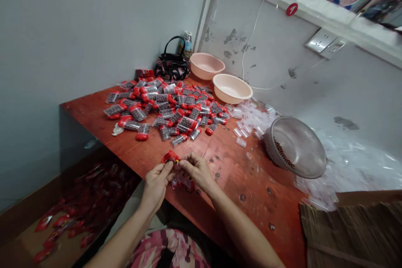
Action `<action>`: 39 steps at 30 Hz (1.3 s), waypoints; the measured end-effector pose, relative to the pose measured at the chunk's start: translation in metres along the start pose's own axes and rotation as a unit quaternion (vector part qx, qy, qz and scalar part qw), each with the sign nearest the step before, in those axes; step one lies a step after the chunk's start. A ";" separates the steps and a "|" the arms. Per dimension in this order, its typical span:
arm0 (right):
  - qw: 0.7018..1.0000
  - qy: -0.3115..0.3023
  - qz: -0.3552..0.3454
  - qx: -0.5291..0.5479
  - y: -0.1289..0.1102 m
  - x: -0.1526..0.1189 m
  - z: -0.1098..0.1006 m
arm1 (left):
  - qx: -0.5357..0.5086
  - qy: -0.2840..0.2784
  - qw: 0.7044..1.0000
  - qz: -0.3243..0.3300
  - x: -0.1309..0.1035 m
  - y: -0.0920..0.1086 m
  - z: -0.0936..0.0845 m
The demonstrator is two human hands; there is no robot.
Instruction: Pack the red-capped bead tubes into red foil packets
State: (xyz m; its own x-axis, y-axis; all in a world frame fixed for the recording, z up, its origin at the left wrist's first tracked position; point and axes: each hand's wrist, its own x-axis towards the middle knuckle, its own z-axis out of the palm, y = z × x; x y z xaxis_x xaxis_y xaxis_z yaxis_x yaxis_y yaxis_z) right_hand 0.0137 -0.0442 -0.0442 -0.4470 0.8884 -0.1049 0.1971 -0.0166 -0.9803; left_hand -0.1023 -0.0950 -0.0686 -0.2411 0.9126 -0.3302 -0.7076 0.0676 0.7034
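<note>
Close to the table's front edge, my left hand (pixel 159 178) and my right hand (pixel 197 168) come together, fingers pinched. Between them is a small shiny red packet (pixel 168 156) with a little yellow on it; my fingers cover part of it. Just under my right hand lies some clear and reddish plastic (pixel 184 182), partly hidden. Beyond my hands spreads a large heap of clear packs with red ends (pixel 163 106), each showing rows of dark round pieces.
Right of the heap are small clear plastic sleeves (pixel 246 121) and a metal bowl (pixel 298 144) with brown balls inside. Two pale basins (pixel 232 88) and a black handbag (pixel 172 67) stand at the back. Red wrappers (pixel 84 205) fill a box below left.
</note>
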 end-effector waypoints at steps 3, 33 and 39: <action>0.979 0.006 -0.072 -0.190 0.002 0.019 -0.032 | 0.046 0.024 0.999 -0.011 0.000 0.002 -0.003; 0.995 0.034 0.049 0.076 0.007 -0.076 0.001 | -0.059 0.084 0.992 -0.072 -0.011 0.020 -0.013; 0.996 0.039 0.063 0.045 0.014 -0.095 0.027 | -0.080 0.104 0.989 -0.067 -0.014 0.022 -0.012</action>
State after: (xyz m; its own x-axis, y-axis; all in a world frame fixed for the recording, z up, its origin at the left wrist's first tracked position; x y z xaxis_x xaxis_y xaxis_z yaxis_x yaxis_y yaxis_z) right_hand 0.0357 -0.1409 -0.0529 -0.3541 0.9096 -0.2174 0.1670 -0.1673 -0.9717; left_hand -0.1227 -0.1114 -0.0565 -0.2572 0.7959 -0.5482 -0.8351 0.1024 0.5405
